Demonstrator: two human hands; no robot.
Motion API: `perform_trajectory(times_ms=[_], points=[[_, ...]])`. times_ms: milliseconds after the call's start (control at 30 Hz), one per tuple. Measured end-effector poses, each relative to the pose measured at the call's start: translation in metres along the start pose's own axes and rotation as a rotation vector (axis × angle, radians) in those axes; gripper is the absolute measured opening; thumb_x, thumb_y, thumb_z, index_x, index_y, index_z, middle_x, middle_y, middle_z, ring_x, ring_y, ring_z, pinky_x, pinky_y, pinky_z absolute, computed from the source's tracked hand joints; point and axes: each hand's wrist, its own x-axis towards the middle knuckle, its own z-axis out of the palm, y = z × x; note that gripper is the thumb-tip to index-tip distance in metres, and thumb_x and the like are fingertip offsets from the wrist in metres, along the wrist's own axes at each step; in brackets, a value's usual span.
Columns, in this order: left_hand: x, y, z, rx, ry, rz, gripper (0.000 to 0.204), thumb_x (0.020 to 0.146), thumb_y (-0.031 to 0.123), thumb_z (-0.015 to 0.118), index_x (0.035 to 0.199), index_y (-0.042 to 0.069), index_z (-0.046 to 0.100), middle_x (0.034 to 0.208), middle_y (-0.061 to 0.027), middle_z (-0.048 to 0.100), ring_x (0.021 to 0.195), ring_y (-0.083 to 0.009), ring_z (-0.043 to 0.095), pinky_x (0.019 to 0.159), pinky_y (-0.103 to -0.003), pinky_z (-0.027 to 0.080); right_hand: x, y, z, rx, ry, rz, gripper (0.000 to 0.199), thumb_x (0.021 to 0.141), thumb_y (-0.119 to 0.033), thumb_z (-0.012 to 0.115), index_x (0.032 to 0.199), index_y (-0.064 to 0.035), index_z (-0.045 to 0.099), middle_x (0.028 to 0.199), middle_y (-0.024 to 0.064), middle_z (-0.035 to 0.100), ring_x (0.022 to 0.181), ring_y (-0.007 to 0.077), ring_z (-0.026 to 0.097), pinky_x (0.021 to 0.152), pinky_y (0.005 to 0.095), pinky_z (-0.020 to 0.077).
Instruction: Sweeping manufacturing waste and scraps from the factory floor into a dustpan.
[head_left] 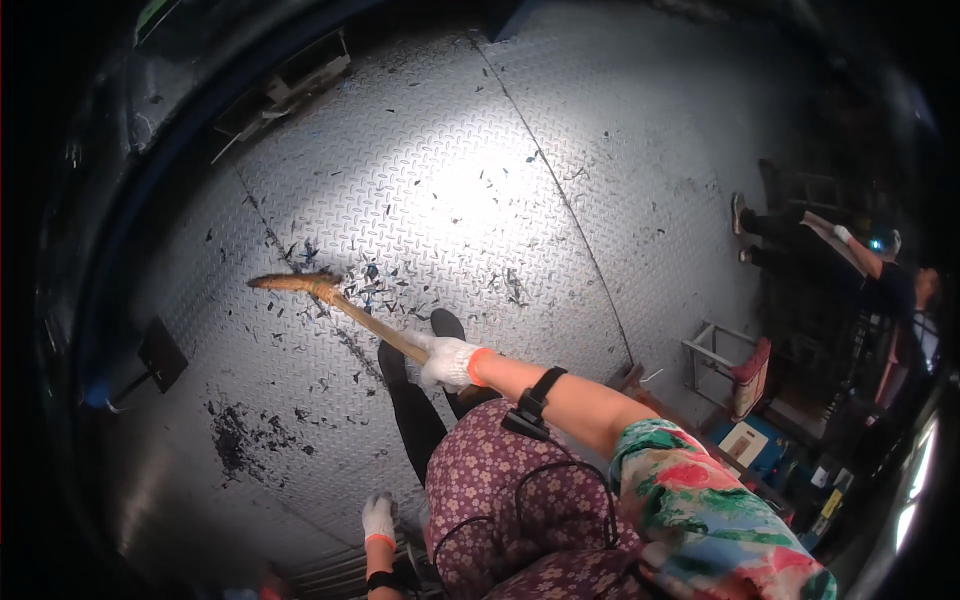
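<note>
My right hand [447, 362], in a white knit glove with an orange cuff, is closed around the wooden handle of a broom [375, 325]. The handle slants away to the far left, where the tan, worn broom head [292, 283] lies low against the metal floor. Dark scraps [375, 292] are scattered just right of the head, close to my shoes. My left hand [378, 518], gloved the same way, hangs beside my body at the lower edge with its fingers loosely extended and nothing in it.
A patterned steel floor [450, 150] carries scattered scraps, with a dark heap [245, 440] at the left. A dark plate on a stand [162, 355] stands further left. On the right are a metal-framed stool [715, 360], a red-padded seat [750, 378] and another person [865, 245].
</note>
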Motion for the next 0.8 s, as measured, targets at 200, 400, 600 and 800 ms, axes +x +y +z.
perform_trajectory(times_ms=[200, 400, 600, 800], points=[[0.011, 0.058, 0.014, 0.105, -0.01, 0.236, 0.036, 0.097, 0.024, 0.06, 0.121, -0.002, 0.065, 0.101, -0.009, 0.068, 0.089, -0.0165, 0.06, 0.081, -0.031, 0.048, -0.095, 0.097, -0.05, 0.018, 0.347, 0.179, 0.088, 0.086, -0.013, 0.061, 0.163, -0.0313, 0.02, 0.092, 0.0177, 0.069, 0.061, 0.0201, 0.063, 0.059, 0.0356, 0.0554], [0.005, 0.109, 0.044, 0.101, -0.034, 0.451, 0.028, 0.098, 0.026, 0.062, 0.109, 0.001, 0.066, 0.077, -0.0002, 0.057, 0.066, -0.0081, 0.049, 0.06, -0.025, 0.039, -0.09, 0.178, -0.16, 0.43, 0.834, 0.295, 0.089, 0.086, -0.007, 0.058, 0.162, -0.0284, 0.017, 0.077, 0.0124, 0.063, 0.053, 0.0193, 0.056, 0.05, 0.0369, 0.0481], [0.018, 0.088, 0.028, 0.302, -0.094, 0.313, 0.04, 0.097, 0.029, 0.061, 0.117, -0.005, 0.067, 0.094, -0.0078, 0.069, 0.083, -0.0137, 0.059, 0.075, -0.03, 0.048, -0.019, 0.186, -0.016, 0.094, 0.669, 0.304, 0.092, 0.085, -0.004, 0.053, 0.163, -0.0279, 0.01, 0.094, 0.025, 0.067, 0.07, 0.0312, 0.067, 0.06, 0.0415, 0.0538], [0.024, 0.041, -0.031, 0.215, -0.176, 0.326, 0.034, 0.095, 0.028, 0.062, 0.115, 0.0, 0.067, 0.082, -0.0016, 0.062, 0.069, -0.0094, 0.051, 0.061, -0.027, 0.04, -0.099, 0.144, 0.115, 0.434, 0.254, 0.165, 0.094, 0.081, -0.003, 0.06, 0.164, -0.0226, 0.02, 0.093, 0.015, 0.067, 0.064, 0.0213, 0.061, 0.061, 0.0362, 0.0516]])
